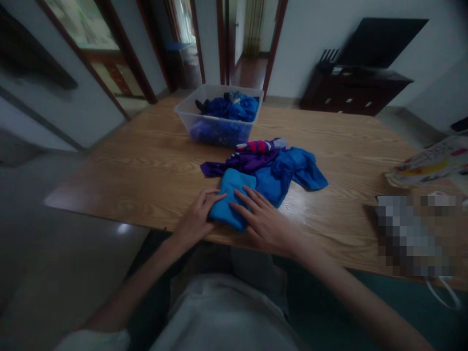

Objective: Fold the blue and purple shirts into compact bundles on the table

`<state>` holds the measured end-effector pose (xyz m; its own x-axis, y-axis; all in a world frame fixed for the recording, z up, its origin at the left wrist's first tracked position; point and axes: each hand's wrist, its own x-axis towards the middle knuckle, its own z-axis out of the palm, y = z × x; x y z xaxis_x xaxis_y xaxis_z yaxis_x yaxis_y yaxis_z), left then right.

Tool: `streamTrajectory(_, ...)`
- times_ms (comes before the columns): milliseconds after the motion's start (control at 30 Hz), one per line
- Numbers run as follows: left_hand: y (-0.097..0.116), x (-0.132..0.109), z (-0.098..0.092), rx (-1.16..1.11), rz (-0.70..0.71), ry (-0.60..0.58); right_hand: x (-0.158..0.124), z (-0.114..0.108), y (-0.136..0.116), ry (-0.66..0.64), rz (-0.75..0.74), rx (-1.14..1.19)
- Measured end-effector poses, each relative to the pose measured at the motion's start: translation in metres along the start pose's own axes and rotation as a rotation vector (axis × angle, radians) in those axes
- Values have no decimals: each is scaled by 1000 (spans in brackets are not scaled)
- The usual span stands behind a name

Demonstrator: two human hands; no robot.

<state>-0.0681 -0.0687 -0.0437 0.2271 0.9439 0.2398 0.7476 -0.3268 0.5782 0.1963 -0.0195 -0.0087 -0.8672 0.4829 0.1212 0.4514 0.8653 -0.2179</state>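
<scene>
Head view. A small folded light-blue cloth (231, 199) lies near the front edge of the pale wooden table (146, 165), straight ahead of the person. The left hand (195, 218) lies flat against the cloth's left edge, fingers stretched out and together, gripping nothing. The right hand (263, 219) rests palm down on the cloth's right side, fingers spread and extended, also gripping nothing. Both hands press rather than pinch.

Just behind the folded piece, and touching it, sits a loose heap: a royal-blue crumpled garment (292, 170), a purple garment (241, 163) and a striped pink-and-white piece (261, 145) on top. Further back stands a clear plastic tub (218, 127) holding more blue clothes.

Judgement: the step in hand looks like flattening the fold. To do it well, keep palms flat, sweep outward from the middle to push air and creases out, square the edges with the left fingers, and keep the piece clear of the heap behind so nothing drags.
</scene>
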Motion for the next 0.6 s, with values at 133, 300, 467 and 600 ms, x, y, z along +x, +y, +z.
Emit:
streamTrajectory(133, 23, -16, -11, -33, -48, -164, -14, 7, -16, 117, 117, 47)
streamTrajectory(300, 41, -1, -10, -105, -192, -95, -12, 12, -27, 308, 321, 233)
streamTrajectory(467, 44, 25, 51, -149, -302, 113, 13, 34, -23, 455, 442, 256)
streamTrajectory(600, 48, 28, 65, -67, -288, 177, 22, 54, -26, 425, 452, 220)
